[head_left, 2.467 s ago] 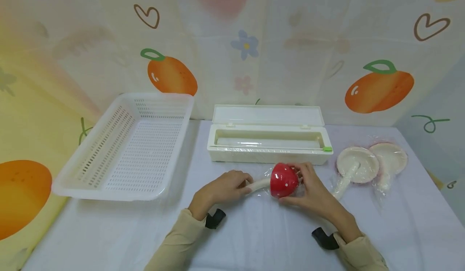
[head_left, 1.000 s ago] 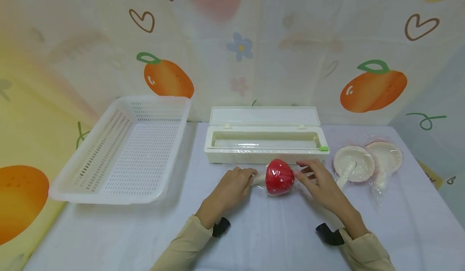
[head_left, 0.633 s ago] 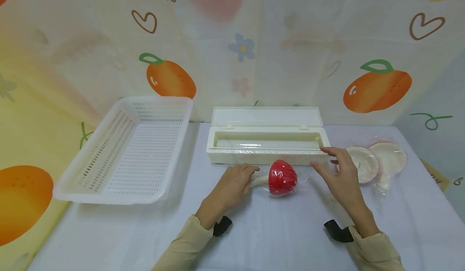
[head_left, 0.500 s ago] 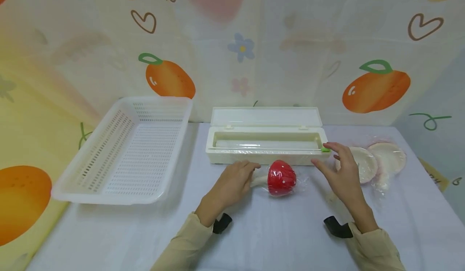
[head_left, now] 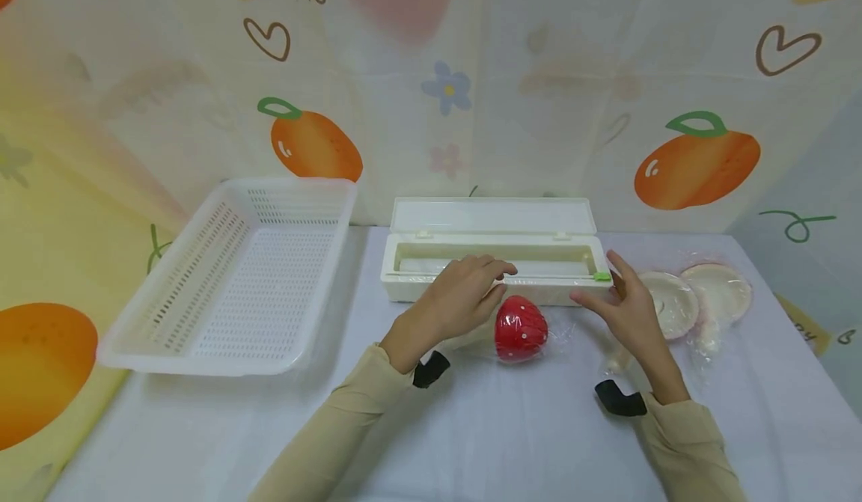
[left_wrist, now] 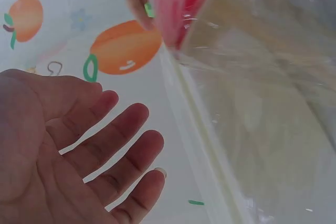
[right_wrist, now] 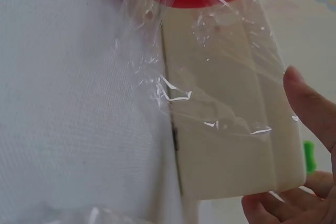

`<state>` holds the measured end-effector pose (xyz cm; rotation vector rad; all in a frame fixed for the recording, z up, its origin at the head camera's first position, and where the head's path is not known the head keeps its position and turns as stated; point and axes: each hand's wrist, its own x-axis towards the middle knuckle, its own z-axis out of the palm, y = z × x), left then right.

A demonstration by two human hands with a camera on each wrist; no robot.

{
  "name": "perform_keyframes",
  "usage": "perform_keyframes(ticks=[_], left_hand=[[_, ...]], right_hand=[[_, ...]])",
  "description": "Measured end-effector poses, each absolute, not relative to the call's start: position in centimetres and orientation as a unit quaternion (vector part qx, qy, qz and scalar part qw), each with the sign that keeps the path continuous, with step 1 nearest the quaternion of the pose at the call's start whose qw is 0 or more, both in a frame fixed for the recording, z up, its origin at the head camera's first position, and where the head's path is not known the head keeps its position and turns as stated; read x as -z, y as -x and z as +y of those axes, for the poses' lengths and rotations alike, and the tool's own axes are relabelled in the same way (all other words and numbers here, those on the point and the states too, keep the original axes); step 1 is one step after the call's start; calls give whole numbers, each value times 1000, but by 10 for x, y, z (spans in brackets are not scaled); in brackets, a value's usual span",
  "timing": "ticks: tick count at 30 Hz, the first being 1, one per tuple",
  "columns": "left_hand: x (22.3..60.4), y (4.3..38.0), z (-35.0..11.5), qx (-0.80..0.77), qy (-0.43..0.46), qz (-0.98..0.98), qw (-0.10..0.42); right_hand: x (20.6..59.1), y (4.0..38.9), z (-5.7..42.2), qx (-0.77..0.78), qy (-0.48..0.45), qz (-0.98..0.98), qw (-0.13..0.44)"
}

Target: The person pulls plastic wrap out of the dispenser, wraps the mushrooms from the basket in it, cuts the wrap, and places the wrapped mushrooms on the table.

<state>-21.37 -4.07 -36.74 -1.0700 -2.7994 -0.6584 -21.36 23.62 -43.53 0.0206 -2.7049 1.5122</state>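
A mushroom-shaped ladle with a white-dotted red bowl (head_left: 521, 330) lies in clear plastic wrap before a white cling film dispenser (head_left: 431, 290). The dispenser's lid is up; a film roll (head_left: 420, 265) shows inside, and a green slide cutter (head_left: 601, 276) sits at the right end of its front edge. My left hand (head_left: 465, 298), fingers spread and holding nothing, is over the ladle's handle, largely hiding it, and overlaps the dispenser's front. My right hand (head_left: 629, 311) is at the dispenser's right end, thumb and index finger apart on either side of the cutter.
Two more wrapped ladles lie on the right: one ladle (head_left: 676, 307) partly behind my right hand, the other ladle (head_left: 717, 292) beyond it. A white perforated basket (head_left: 202, 363) stands on the left. A patterned cloth (head_left: 539, 128) hangs behind the white-covered table (head_left: 512, 442).
My right hand has left the ladle's bowl and moved right to the dispenser's end. The left hand has let go of the ladle's handle and risen forward and right. The ladle stays lying there.
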Motion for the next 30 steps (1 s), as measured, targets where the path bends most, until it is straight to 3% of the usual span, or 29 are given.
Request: perform_keyframes(ticks=[12,24,30], left_hand=[[338,239,9,162,383,-906,-79],[330,272,44,163,413,-882,-157],[333,289,63,161,416,-879,-168]], right_hand=[[449,222,239,-552,-30,-833,36],[455,223,240,-542,-13,-838,57],[456,223,241,-539,-13,-840,57]])
